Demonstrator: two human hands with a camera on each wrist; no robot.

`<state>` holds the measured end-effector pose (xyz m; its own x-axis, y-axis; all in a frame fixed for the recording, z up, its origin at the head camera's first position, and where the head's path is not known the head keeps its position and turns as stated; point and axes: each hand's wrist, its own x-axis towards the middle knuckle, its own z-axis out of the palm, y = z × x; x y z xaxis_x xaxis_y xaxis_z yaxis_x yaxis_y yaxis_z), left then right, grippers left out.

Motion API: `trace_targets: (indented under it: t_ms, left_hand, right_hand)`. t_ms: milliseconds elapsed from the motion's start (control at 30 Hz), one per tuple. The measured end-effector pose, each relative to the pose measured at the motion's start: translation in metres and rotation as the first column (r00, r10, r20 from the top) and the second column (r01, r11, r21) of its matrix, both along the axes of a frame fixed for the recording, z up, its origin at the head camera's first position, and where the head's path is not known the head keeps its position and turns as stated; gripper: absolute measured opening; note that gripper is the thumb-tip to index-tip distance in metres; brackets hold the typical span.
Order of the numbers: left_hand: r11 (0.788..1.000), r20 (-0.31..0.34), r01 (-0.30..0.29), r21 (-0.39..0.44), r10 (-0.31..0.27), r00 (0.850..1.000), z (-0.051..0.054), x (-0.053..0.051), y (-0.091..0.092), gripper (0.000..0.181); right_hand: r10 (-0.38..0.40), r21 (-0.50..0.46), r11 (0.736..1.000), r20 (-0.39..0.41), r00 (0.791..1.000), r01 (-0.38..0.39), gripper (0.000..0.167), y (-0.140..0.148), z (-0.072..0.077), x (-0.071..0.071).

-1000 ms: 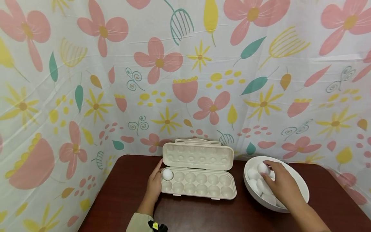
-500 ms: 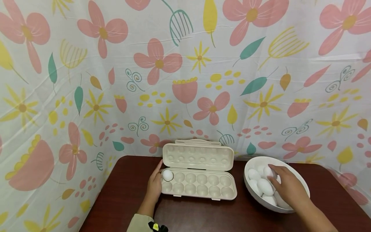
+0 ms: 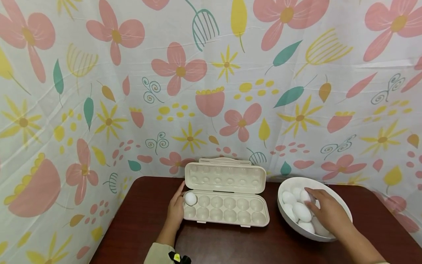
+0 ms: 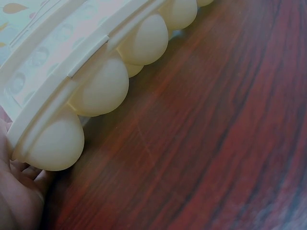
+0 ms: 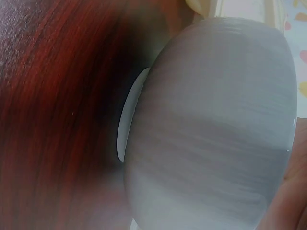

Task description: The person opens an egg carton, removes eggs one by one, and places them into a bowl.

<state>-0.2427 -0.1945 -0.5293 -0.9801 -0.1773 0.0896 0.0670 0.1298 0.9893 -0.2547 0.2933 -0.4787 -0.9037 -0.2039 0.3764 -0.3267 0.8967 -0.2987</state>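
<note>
A cream egg carton [image 3: 227,223] lies with its lid [image 3: 225,179] raised. One white egg [image 3: 190,199] sits in the back-left cup. My left hand [image 3: 176,209] holds the carton's left end; in the left wrist view some of its fingers [image 4: 31,171] are bent beneath the end cup. On the right stands a white bowl [image 3: 343,211] with several white eggs [image 3: 301,212]. My right hand [image 3: 330,212] reaches into it, thumb and fingers pinching an egg [image 3: 305,195]. The right wrist view shows mostly the bowl's outer wall [image 5: 211,120], which hides the fingertips.
A dark red-brown wooden table [image 3: 237,244] carries the carton and the bowl, with a gap between them. Behind and to the left hangs a white flower-patterned cloth [image 3: 211,128]. The raised lid stands near the cloth at the table's back edge.
My right hand, with an egg between thumb and fingers, has shifted a little right and lower in the bowl, uncovering more eggs. The left hand and the carton have stayed in place.
</note>
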Motion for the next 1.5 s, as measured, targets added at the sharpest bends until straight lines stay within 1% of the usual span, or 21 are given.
trace_targets:
  t_ms: [133,233,300,367,533,600,733,900,1167,1300,1333,1400,1500]
  left_hand:
    - [1.0,0.004,-0.001,0.014,0.001,1.0,0.001,0.001,0.0,0.055]
    - [1.0,0.003,0.001,0.011,-0.001,1.0,0.0,0.001,0.0,0.055]
    - [1.0,0.004,0.0,0.002,0.0,1.0,-0.002,-0.001,-0.001,0.055]
    - [1.0,0.003,-0.001,-0.002,0.001,1.0,-0.006,-0.004,-0.002,0.056]
    - [1.0,0.004,-0.013,0.003,0.013,1.0,-0.026,-0.015,-0.005,0.057]
    - [1.0,-0.002,-0.019,0.002,0.019,1.0,-0.032,-0.018,-0.006,0.057]
    - [1.0,-0.022,-0.023,-0.002,0.023,1.0,-0.037,-0.02,-0.006,0.055]
    - [1.0,-0.027,-0.024,-0.012,0.024,0.999,-0.037,-0.02,-0.006,0.055]
    - [0.999,-0.015,-0.029,-0.014,0.028,0.999,-0.037,-0.019,-0.007,0.056]
    - [0.999,-0.006,-0.035,-0.018,0.035,0.999,-0.036,-0.019,-0.006,0.056]
    - [0.999,-0.005,-0.032,-0.018,0.032,0.999,-0.035,-0.018,-0.006,0.056]
    - [1.0,0.003,-0.026,-0.013,0.026,1.0,-0.029,-0.016,-0.005,0.056]
    - [1.0,0.01,-0.012,-0.007,0.012,1.0,-0.015,-0.01,-0.002,0.057]
  right_hand:
    - [0.006,0.012,1.0,-0.017,1.0,-0.006,0.048,0.002,-0.001,-0.001]
    - [0.016,0.011,1.0,-0.015,1.0,-0.016,0.047,0.003,-0.002,-0.002]
    - [0.023,0.012,1.0,-0.012,1.0,-0.023,0.048,0.003,-0.003,-0.002]
    - [0.03,0.015,0.999,-0.011,0.999,-0.03,0.048,0.004,-0.004,-0.003]
    - [0.043,0.024,0.999,-0.023,0.999,-0.042,0.048,0.004,-0.004,-0.006]
    - [0.048,0.029,0.998,-0.024,0.999,-0.047,0.048,0.004,-0.004,-0.006]
    - [0.063,0.037,0.997,-0.014,0.998,-0.063,0.047,0.004,-0.004,-0.008]
    - [0.082,0.046,0.996,0.0,0.997,-0.082,0.048,0.004,-0.004,-0.01]
    - [0.107,0.07,0.992,-0.004,0.994,-0.107,0.047,0.003,-0.003,-0.012]
    - [0.111,0.084,0.99,0.006,0.994,-0.111,0.047,0.002,-0.003,-0.012]
    - [0.11,0.085,0.99,0.014,0.994,-0.111,0.047,0.002,-0.003,-0.012]
    - [0.111,0.084,0.99,0.029,0.993,-0.113,0.047,0.002,-0.003,-0.011]
    - [0.115,0.082,0.99,0.029,0.993,-0.117,0.047,0.001,-0.002,-0.011]
